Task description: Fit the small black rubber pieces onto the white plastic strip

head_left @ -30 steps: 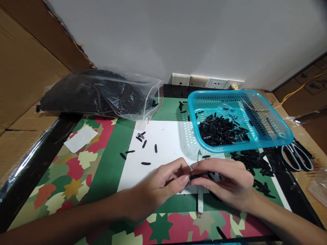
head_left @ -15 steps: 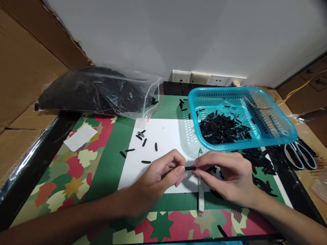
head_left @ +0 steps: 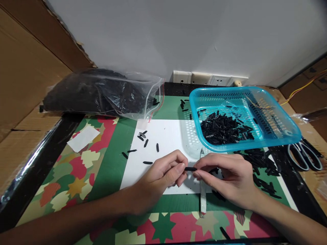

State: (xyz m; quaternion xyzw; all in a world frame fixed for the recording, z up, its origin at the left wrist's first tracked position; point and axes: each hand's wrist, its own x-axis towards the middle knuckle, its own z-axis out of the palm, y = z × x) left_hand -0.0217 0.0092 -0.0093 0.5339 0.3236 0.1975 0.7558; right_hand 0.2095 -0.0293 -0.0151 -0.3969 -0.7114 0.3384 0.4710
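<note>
A small black stick-like piece is held level between my two hands, over a white sheet of paper. My left hand pinches its left end between thumb and fingers. At its right end, the thumb and forefinger of my right hand close on it. Beneath the right fingertips lies a white pen-like tool, its pointed tip facing away from me. Several loose black pieces are scattered on the paper to the left. More black pieces lie heaped beyond my right hand.
A blue plastic basket holding many black pieces stands at the back right, with scissors beside it. A clear zip bag full of black material lies at the back left. A white paper scrap rests on the patterned mat.
The whole view has shifted slightly, moving things a little to the right. Both hands keep their grip on the black piece, with only a slight change in the left fingers.
</note>
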